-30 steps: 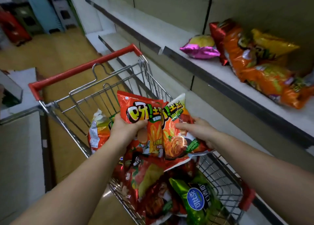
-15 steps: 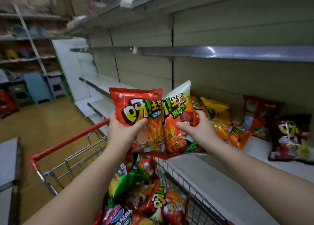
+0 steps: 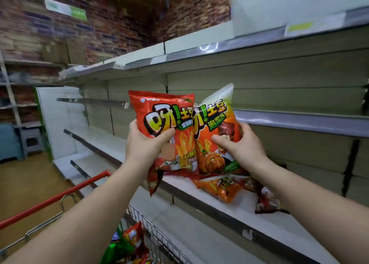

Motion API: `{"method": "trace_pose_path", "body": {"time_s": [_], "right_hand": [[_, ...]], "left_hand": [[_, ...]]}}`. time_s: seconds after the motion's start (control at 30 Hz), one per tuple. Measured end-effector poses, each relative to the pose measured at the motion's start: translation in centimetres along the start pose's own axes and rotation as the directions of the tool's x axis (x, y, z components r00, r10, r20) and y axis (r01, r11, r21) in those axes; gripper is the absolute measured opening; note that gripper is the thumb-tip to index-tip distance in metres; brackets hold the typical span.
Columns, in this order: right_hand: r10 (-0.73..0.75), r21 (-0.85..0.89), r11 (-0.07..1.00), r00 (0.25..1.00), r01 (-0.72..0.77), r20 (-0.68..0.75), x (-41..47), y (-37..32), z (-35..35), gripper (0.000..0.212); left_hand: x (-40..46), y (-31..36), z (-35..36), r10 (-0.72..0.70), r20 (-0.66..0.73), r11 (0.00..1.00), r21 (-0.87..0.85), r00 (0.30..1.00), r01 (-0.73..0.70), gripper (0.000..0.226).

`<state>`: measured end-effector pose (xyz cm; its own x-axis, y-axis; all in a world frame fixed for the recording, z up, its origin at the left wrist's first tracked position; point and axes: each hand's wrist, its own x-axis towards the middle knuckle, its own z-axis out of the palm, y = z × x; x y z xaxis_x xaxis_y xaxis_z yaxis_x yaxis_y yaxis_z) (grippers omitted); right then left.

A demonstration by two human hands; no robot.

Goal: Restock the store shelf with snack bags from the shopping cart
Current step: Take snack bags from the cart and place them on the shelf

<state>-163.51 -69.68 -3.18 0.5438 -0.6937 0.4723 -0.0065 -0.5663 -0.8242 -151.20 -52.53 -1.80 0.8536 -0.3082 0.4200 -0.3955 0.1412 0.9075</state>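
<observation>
My left hand (image 3: 146, 144) grips a red snack bag (image 3: 165, 120) with fries printed on it, thumb across its front. My right hand (image 3: 241, 147) grips an orange-and-white snack bag (image 3: 214, 122) beside it, the two bags overlapping. Both bags are upright, raised above the front of the middle shelf (image 3: 229, 209). On that shelf lie an orange bag (image 3: 221, 190) and a dark red bag (image 3: 267, 201), partly hidden by my right forearm. The shopping cart (image 3: 159, 243) is at the bottom with several bags (image 3: 127, 243) in it.
The cart's red handle (image 3: 54, 200) runs across the lower left. An upper shelf (image 3: 299, 122) juts out just right of the bags, with another shelf (image 3: 219, 52) above. Lower shelves (image 3: 95, 142) extend to the left. A grey stool (image 3: 32, 142) stands far left on the wooden floor.
Both hands have lifted the two bags out of the cart and up toward the shelving. The view has swung upward from the cart to the shelves.
</observation>
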Motion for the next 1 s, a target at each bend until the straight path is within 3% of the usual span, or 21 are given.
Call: {"method": "trace_pose_path", "body": {"time_s": [0.17, 0.4, 0.63, 0.9, 1.0], "right_hand": [[-0.007, -0.062, 0.998, 0.995, 0.001, -0.1, -0.6, -1.6, -5.8, 0.073], [0.041, -0.087, 0.994, 0.96, -0.067, -0.276, -2.6, -2.8, -12.8, 0.078], [0.081, -0.122, 0.98, 0.879, -0.155, -0.47, -6.0, -3.7, -17.7, 0.071], [0.117, -0.139, 0.952, 0.747, -0.271, -0.655, -10.8, -4.6, -22.3, 0.071], [0.14, -0.121, 0.943, 0.7, -0.31, -0.7, -12.4, -4.8, -23.8, 0.068]], "left_hand": [[-0.7, 2.9, 3.8, 0.073, 0.073, 0.993, -0.093, 0.995, -0.066, 0.061], [-1.5, 6.1, 8.9, 0.139, 0.284, 0.976, -0.2, 0.949, -0.083, 0.061], [-3.1, 8.6, 13.2, 0.207, 0.509, 0.954, -0.294, 0.836, -0.057, 0.059], [-6.5, 10.7, 16.8, 0.271, 0.66, 0.92, -0.392, 0.701, 0.013, 0.042], [-7.8, 10.9, 18.0, 0.255, 0.719, 0.918, -0.391, 0.646, 0.073, 0.053]]}}
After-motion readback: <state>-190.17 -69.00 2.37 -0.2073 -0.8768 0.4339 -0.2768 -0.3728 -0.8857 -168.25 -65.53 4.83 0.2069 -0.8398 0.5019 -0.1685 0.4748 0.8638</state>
